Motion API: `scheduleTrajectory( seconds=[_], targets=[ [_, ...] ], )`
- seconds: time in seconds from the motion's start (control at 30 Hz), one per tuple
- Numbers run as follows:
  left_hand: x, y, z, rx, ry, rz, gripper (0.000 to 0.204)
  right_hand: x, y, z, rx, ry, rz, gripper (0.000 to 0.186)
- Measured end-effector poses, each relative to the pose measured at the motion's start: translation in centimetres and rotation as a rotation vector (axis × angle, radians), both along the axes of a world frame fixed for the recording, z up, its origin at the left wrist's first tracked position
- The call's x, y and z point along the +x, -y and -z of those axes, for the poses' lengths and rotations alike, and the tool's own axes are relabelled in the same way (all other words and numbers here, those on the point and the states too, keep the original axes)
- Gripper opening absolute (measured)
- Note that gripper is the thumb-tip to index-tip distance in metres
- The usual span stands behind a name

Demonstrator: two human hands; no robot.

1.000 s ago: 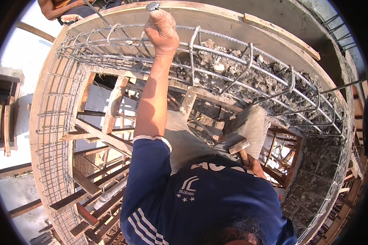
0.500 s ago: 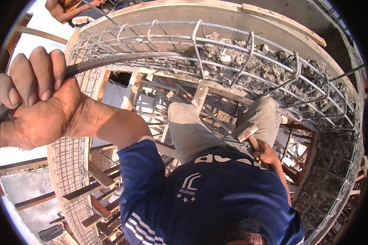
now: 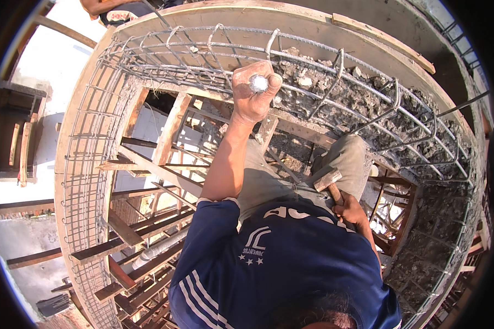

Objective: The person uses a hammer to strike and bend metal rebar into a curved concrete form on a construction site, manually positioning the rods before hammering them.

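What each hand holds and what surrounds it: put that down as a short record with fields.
Left hand: closed around a round-ended grey metal bar, end facing the camera
Right hand: gripping a wooden-handled, block-headed hammer
Ahead: grey steel rebar cage, rough grey concrete in its right part
Lower left: brown wooden planks
Upper left: part of another person

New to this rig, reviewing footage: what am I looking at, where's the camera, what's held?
No machine: a person works bare-handed. Every picture comes from one wide fisheye camera on the head, looking down, so straight edges bend. The left hand is closed around what looks like a metal bar, seen end-on. The right hand grips a hammer by its handle. Ahead, a steel rebar cage runs along a curved-looking board, with rough grey rubble among its bars.
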State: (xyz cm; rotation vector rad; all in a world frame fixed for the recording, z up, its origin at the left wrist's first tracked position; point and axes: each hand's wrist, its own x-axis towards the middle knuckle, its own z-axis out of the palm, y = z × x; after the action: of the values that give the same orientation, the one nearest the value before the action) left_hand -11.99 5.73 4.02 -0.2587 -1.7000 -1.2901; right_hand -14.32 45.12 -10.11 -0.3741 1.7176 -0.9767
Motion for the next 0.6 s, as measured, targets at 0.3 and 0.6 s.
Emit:
scheduleTrajectory(
  seconds=[0.3,0.6],
  targets=[
    [1.6,-7.6,1.7,-0.237,-0.101,-0.084,0.038,-0.3,2.1,-8.7,-0.240,-0.350,0.301,0.024],
    [0.6,-3.2,2.1,-0.046,-0.165,-0.418,0.045,-1.8,4.1,-27.9,-1.346,-1.108,0.308,0.037]
  ],
)
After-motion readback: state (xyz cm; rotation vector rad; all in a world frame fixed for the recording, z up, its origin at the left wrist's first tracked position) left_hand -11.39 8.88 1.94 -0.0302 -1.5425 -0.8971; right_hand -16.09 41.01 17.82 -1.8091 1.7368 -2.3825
